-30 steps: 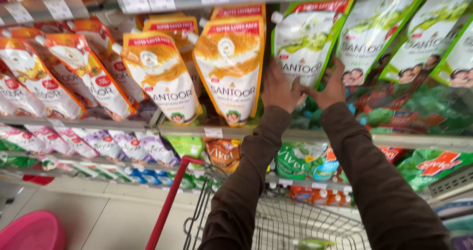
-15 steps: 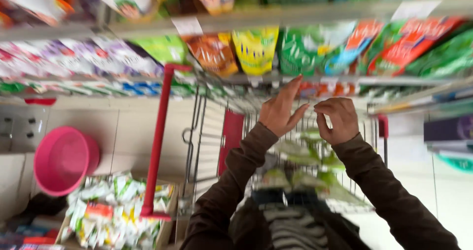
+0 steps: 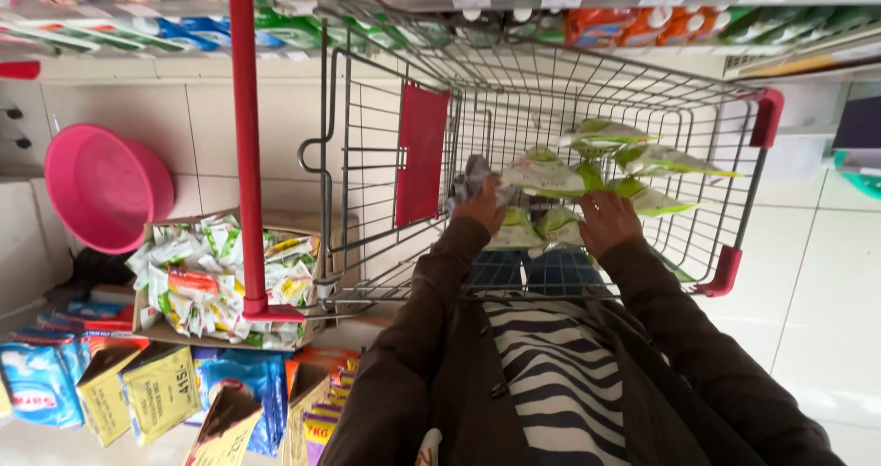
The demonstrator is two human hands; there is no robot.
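Since the earlier frames I see both hands have dropped from the shelf of hanging pouches down into the shopping cart, and the view now looks straight down into its wire basket. My left hand sits near the cart's red child-seat flap, fingers curled around the edge of a green-and-white pouch along with a bit of grey cloth. My right hand lies just beside it, palm down, fingers spread flat over the pile of green pouches inside the cart; I cannot tell whether it grips any of them. The pouches fan out beyond both sets of fingertips, toward the cart's far end. Left of the cart, on the floor, stand a cardboard box of sachets and a pink basin.
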